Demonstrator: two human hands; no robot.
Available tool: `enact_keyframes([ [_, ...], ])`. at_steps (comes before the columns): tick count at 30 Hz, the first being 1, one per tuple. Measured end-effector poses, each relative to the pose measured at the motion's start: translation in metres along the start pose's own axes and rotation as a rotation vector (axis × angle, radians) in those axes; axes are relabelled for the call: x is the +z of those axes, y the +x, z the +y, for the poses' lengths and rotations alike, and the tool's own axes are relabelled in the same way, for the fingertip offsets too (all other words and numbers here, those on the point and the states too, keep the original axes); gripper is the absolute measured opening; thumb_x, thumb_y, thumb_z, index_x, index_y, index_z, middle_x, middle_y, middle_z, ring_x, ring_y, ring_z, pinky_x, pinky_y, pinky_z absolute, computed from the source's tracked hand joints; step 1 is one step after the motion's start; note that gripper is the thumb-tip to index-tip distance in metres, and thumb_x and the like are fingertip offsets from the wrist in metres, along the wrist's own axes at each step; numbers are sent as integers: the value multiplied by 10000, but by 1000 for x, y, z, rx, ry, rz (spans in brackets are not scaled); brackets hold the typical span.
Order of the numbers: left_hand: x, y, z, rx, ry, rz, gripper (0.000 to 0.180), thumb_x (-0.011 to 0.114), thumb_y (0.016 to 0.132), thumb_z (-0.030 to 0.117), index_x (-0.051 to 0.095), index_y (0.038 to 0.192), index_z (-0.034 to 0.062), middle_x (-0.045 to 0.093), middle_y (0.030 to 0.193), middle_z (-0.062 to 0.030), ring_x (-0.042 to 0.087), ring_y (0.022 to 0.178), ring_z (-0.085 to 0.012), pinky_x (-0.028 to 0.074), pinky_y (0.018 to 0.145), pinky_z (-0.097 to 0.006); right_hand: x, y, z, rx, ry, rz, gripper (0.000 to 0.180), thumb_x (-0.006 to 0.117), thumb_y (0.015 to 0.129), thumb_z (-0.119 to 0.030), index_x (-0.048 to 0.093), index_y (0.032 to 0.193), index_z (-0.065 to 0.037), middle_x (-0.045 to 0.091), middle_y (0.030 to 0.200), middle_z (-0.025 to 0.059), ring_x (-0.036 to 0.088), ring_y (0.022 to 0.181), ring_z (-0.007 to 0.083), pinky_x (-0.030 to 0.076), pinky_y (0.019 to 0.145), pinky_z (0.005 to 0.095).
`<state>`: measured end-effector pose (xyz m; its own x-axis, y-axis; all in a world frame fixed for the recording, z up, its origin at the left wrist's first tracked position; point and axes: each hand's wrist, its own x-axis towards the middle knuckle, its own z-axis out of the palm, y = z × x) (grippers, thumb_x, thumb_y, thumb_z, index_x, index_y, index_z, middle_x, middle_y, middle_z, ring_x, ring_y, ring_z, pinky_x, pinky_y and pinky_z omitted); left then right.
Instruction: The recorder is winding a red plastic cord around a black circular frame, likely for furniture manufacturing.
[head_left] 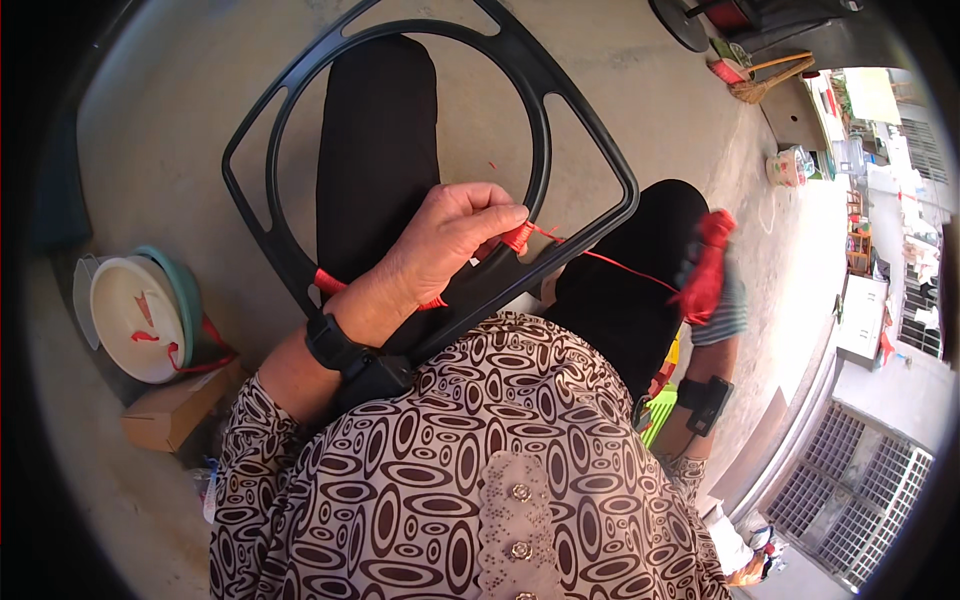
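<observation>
A black frame (pixel 546 150), a round ring inside a squarish outer rim, rests across my thighs. My left hand (pixel 450 232) is closed at the ring's near right side, thumb and fingers pinching the red cord wound there (pixel 516 238). More red cord is wrapped around the ring near my left wrist (pixel 327 282). From the pinched spot a single strand runs right, over the outer rim, to a thick bundle of red cord (pixel 706 270). My right hand (pixel 732 300), blurred and in something striped, holds that bundle out beyond my right knee. Its fingers are mostly hidden.
On the left, a cream basin (pixel 125 325) with red scraps stands against a teal basin (pixel 172 275). A cardboard box (pixel 175 408) sits beside them. A broom (pixel 760 88) lies at far right, near a patterned tub (pixel 788 167). Something bright green (pixel 658 415) shows under my right side.
</observation>
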<state>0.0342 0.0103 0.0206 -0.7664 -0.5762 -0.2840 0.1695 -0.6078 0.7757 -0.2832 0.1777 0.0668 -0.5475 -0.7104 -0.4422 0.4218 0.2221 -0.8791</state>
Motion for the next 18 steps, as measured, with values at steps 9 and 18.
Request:
enact_keyframes([
  [9,6,-3,3,93,138,-37,222,613,906,241,616,805,44,623,725,8,480,633,-27,354,577,-209,146,28,38,30,85,-730,625,705,823,-239,462,1346,3,632,1140,72,635,979,167,511,866,298],
  [18,6,0,5,-5,19,87,431,531,955,415,667,831,25,628,711,-5,555,613,-53,418,556,-205,166,51,74,657,313,-585,598,535,917,-504,561,1193,26,658,1049,176,676,850,250,578,785,361],
])
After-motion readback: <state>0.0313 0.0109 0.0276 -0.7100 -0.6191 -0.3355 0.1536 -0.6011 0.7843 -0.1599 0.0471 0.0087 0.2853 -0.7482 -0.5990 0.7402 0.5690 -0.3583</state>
